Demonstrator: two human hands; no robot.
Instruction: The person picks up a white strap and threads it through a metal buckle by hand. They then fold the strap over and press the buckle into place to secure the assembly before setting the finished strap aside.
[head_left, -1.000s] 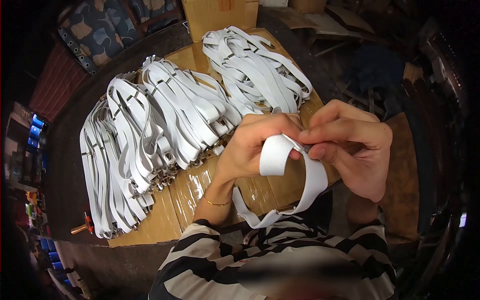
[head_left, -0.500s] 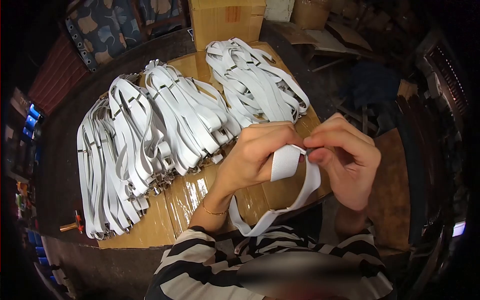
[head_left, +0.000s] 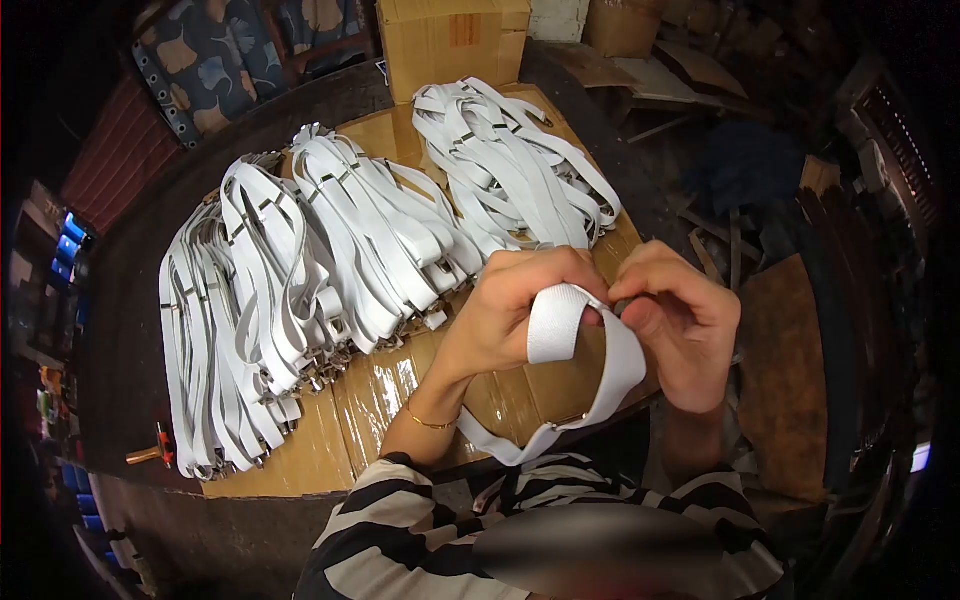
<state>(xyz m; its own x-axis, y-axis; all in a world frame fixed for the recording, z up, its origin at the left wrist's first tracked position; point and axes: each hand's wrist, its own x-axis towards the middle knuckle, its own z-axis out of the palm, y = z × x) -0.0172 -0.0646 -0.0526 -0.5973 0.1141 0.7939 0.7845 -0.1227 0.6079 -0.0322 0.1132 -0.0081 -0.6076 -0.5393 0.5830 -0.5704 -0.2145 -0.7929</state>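
Note:
A white elastic strap (head_left: pixel 618 370) hangs in a loop in front of my body, with a small metal slider low on it. My left hand (head_left: pixel 515 310) is closed on the strap's folded upper part, which bends over the fingers. My right hand (head_left: pixel 685 325) pinches at the strap's edge beside the left fingertips. A small dark piece shows between the right thumb and finger; its kind is hard to make out. Beyond the hands lie bundles of similar white straps (head_left: pixel 375 240) with metal clips at their ends, and another heap of straps (head_left: pixel 510 165) farther back.
Flattened cardboard (head_left: pixel 350 420) with shiny tape covers part of the dark table (head_left: pixel 130 330). A hammer (head_left: pixel 150 455) lies at the left edge. A cardboard box (head_left: pixel 455 50) stands at the back. A brown board (head_left: pixel 785 390) is to the right.
The strap loop has shifted and turned slightly, its lower part rising a little. My right hand has moved slightly left; both hands keep their grip.

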